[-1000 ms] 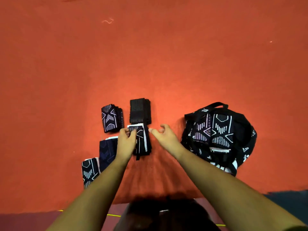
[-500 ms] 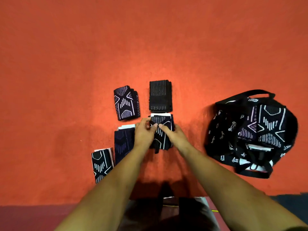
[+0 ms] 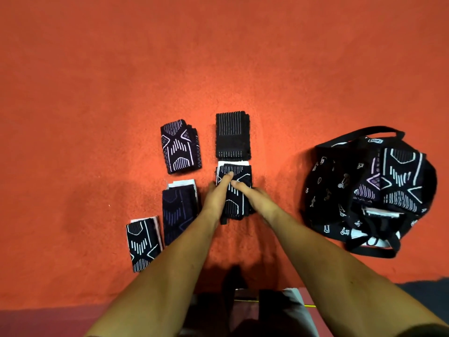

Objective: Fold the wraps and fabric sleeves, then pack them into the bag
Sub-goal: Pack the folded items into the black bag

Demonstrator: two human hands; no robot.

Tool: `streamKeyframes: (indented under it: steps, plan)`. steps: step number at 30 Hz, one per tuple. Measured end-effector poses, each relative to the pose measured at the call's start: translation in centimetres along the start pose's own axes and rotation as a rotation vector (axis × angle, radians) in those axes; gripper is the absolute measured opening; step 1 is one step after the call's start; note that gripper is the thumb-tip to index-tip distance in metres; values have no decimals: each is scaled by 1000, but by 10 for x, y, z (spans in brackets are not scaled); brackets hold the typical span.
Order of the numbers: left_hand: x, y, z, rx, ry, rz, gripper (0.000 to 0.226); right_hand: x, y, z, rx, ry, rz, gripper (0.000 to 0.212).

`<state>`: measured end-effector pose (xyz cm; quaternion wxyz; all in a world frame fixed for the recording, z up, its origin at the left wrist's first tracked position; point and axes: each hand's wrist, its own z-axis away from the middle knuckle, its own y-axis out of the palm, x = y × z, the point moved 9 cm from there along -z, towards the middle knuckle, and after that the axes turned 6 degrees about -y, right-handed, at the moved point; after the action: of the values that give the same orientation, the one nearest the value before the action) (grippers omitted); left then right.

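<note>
L hand [image 3: 215, 199] & R hand [image 3: 257, 199], fingers flat, press 1 folded sleeve [image 3: 243, 172]; loose lift toward bag [image 3: 328, 190], right of R hand, may unfold it.

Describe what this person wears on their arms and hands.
Nothing worn shows on either. The left hand and right hand have no gloves, rings or bands. The left forearm and right forearm are uncovered, with no watch or bracelet at the wrists. A dark patch at the lower right corner might be a sleeve hem; too little shows.
</note>
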<state>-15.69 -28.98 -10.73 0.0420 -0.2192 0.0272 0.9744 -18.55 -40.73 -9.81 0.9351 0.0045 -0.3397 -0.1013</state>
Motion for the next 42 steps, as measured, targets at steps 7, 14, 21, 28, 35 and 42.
streamKeyframes:
  steps: [7, 14, 21, 28, 35, 42]
  plan:
    - [0, 11, 29, 121, 84, 8, 50, 4, 9, 30, 32, -110, -214, 25]
    - [-21, 25, 97, 166, 240, 30, 54, 51, -5, 94, 32, -310, -216, 20]
    - [-87, 103, 192, 276, 498, -77, 82, 135, -64, 188, -25, -537, -230, 34]
    - [-94, 212, 242, 326, 599, -213, 73, 154, -176, 229, -78, -599, -316, 52]
    - [-45, 326, 230, 196, 513, -397, 65, 121, -305, 226, -67, -518, -349, 41]
    - [-38, 385, 180, -100, 737, -987, 49, 75, -430, 191, -99, -367, -594, 42]
